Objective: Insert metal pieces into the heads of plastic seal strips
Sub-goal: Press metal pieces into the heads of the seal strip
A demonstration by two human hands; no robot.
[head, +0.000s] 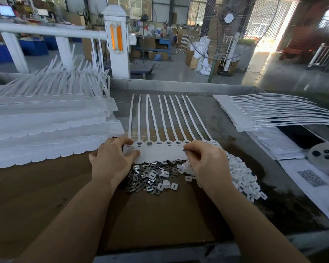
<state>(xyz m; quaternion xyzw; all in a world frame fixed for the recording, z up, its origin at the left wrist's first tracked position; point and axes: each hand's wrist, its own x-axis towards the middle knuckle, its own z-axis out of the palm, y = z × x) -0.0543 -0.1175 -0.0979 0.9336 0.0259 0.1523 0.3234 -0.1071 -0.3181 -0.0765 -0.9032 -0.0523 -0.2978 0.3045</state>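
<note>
Where right hand point(203, 160) covers them, rightmost strip heads point(215, 143) unclear.

2 bare forearms reach in from the bottom edge, uncovered as far as the view shows, with no sleeve cuff visible on either. The left hand point(110, 158) and the right hand point(207, 160) are ungloved, their backs and knuckles turned up toward the camera. The fingers look slim, with short nails.
</note>
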